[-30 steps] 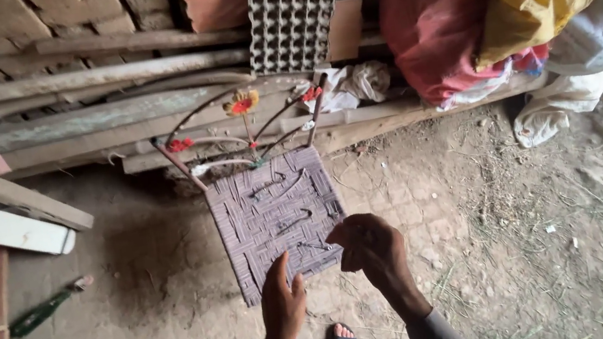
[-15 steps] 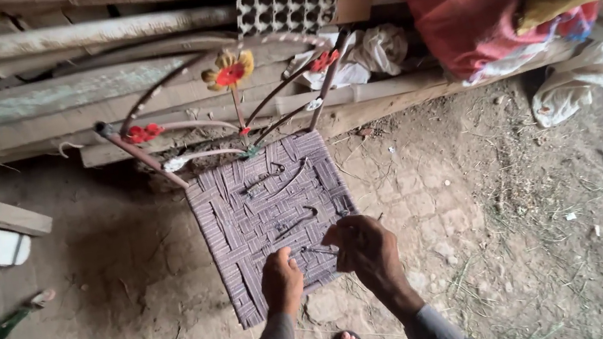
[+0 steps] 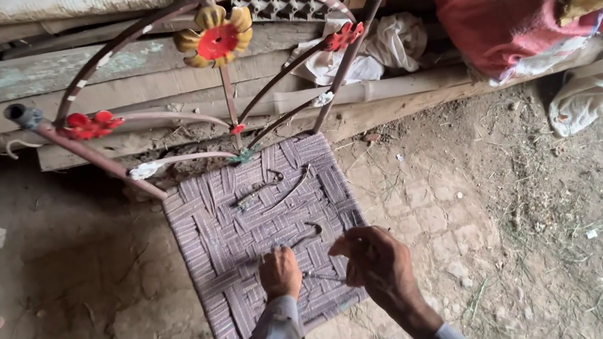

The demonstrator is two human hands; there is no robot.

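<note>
Woven seat (image 3: 248, 241) of an ornate metal chair, tools lying on it.

Both hands low over the seat's near edge: left hand (image 3: 280, 273) fisted on a thin metal tool (image 3: 323, 276) (tip barely visible), right hand (image 3: 376, 260) loosely curled, fingers apart, beside that tip.

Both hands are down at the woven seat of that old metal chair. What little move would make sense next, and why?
Probably draw the thin metal hook through the purple woven strip seat: the left hand presses on the weave, and the right hand pinches above the tool lying between them. The grip itself is unclear.
</note>
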